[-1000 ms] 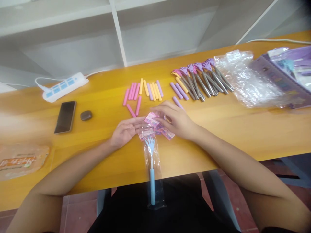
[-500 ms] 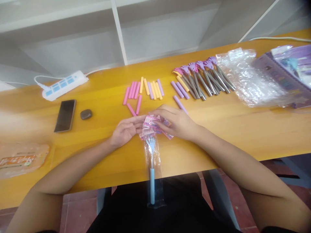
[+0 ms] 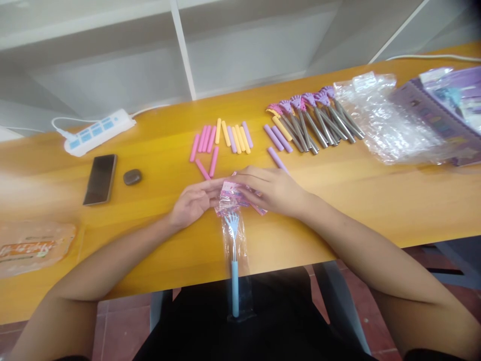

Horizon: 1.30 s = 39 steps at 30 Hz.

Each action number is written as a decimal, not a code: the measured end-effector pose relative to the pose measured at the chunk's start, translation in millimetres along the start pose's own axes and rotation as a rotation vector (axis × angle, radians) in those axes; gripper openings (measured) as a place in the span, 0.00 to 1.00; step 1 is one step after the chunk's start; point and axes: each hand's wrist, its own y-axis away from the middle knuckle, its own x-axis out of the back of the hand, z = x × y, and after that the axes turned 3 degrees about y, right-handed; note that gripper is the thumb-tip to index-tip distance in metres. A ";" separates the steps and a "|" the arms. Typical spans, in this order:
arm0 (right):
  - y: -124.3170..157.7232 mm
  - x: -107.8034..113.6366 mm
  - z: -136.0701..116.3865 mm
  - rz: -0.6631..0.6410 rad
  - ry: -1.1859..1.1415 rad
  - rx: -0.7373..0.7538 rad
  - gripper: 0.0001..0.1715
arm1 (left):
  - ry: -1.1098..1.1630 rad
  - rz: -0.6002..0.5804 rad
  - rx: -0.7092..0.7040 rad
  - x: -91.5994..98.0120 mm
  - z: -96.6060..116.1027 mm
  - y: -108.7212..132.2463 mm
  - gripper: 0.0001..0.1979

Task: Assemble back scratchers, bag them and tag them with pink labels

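Note:
A light-blue back scratcher (image 3: 235, 288) with a hand-shaped head lies inside a clear plastic bag (image 3: 244, 250). Its handle hangs over the table's front edge toward my lap. At the bag's upper end are pink printed paper pieces (image 3: 231, 190), partly covered by my fingers. My left hand (image 3: 193, 201) has its fingers stretched and pressed together along the upper left of the bag, with the tips hidden behind the paper. From the right, my right hand (image 3: 272, 190) curls its fingers over the bag's top and the printed pieces.
Pink sticks (image 3: 207, 139), yellow sticks (image 3: 240, 139) and purple sticks (image 3: 278, 138) lie beyond my hands. Metal-handled back scratchers (image 3: 319, 120) are piled behind, beside crumpled plastic bags (image 3: 394, 120). A phone (image 3: 100, 179), a dark case (image 3: 133, 177) and a power strip (image 3: 99, 133) lie to the left.
Both hands stay at the bag's top almost unmoved; my right fingers shift very slightly over the printed paper. The view drifts a little.

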 end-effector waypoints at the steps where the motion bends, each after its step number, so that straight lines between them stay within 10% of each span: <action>1: -0.2 0.6 -0.3 -0.006 0.006 0.006 0.18 | -0.002 -0.002 0.001 -0.4 0.2 -0.2 0.28; 39: 1.6 2.1 -7.1 0.061 0.049 0.120 0.18 | 0.024 -0.023 -0.012 -3.5 1.6 0.9 0.27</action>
